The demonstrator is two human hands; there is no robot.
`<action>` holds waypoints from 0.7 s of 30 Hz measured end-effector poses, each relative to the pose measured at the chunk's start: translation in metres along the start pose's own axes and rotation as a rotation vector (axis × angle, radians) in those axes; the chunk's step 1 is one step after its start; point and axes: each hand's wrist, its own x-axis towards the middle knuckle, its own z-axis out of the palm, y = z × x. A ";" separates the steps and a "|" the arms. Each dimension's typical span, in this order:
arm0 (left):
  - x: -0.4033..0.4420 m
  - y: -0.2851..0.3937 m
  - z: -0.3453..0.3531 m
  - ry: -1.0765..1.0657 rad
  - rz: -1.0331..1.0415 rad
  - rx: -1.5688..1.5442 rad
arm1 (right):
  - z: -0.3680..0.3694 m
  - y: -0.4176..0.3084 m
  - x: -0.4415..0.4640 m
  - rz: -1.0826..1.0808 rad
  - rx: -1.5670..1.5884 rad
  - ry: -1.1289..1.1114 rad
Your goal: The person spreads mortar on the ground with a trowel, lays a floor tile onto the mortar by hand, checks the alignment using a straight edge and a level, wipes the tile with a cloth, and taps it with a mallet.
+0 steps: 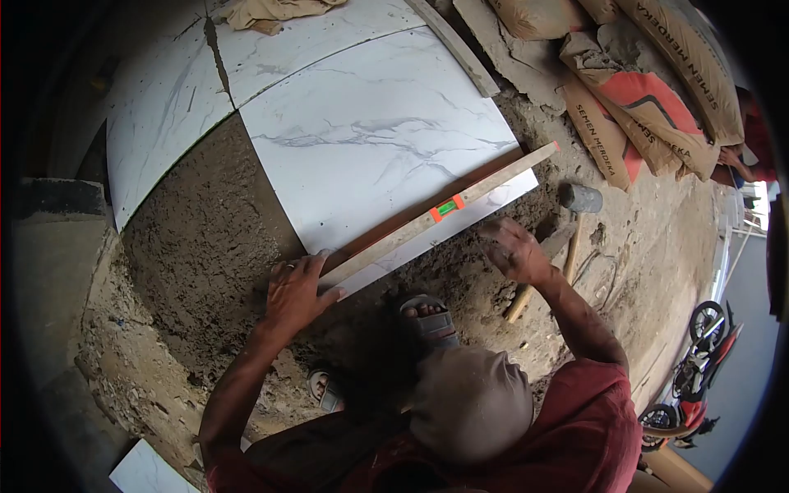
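Note:
A long spirit level with an orange-framed green vial lies across the near part of a white marble-patterned tile. My left hand is closed around the level's left end, thumb on the near side and fingers on the far side. Off the tile's near edge, my right hand hovers over the mud, apart from the level. Its fingers are loosely bent and slightly blurred, with a gap at the thumb and nothing visible between them. Wet grey mortar spreads left of the tile.
A mallet and a wooden-handled tool lie on the dirt at right. Cement bags are piled at upper right, near another person's hand. A motorcycle stands farther right. My sandalled foot is near the tile.

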 end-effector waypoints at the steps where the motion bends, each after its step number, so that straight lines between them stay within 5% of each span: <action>1: 0.002 -0.001 -0.004 -0.038 -0.019 -0.060 | 0.015 -0.016 -0.014 0.007 0.091 -0.061; 5: 0.006 -0.010 -0.006 -0.080 -0.076 -0.245 | 0.064 -0.078 -0.060 0.095 0.442 -0.259; 7: 0.008 -0.014 -0.005 -0.034 -0.022 -0.266 | 0.083 -0.086 -0.071 -0.033 0.627 -0.251; 13: 0.013 -0.016 -0.002 -0.033 0.001 -0.314 | 0.068 -0.081 -0.056 0.139 0.476 -0.241; 21: 0.013 -0.016 -0.002 -0.009 0.015 -0.313 | 0.056 -0.067 -0.031 0.074 0.388 -0.200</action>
